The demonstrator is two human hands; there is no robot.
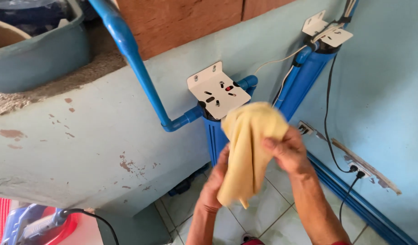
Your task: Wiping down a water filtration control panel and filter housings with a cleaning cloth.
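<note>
A yellow cloth [247, 145] hangs bunched between both of my hands in the middle of the head view. My right hand [287, 152] grips its upper right side. My left hand [216, 179] holds it from behind and below, partly hidden by the fabric. Just behind the cloth stands a blue filter housing [214, 136] with a white mounting bracket [216, 90] on top. A second, taller blue filter housing [304, 77] stands to the right against the light blue wall.
A blue pipe [136, 63] runs down diagonally into an elbow by the first housing. A pale concrete ledge [82, 136] with chipped paint fills the left, a tub [41, 50] on it. Black cables [329, 118] hang by the wall. Tiled floor [268, 213] lies below.
</note>
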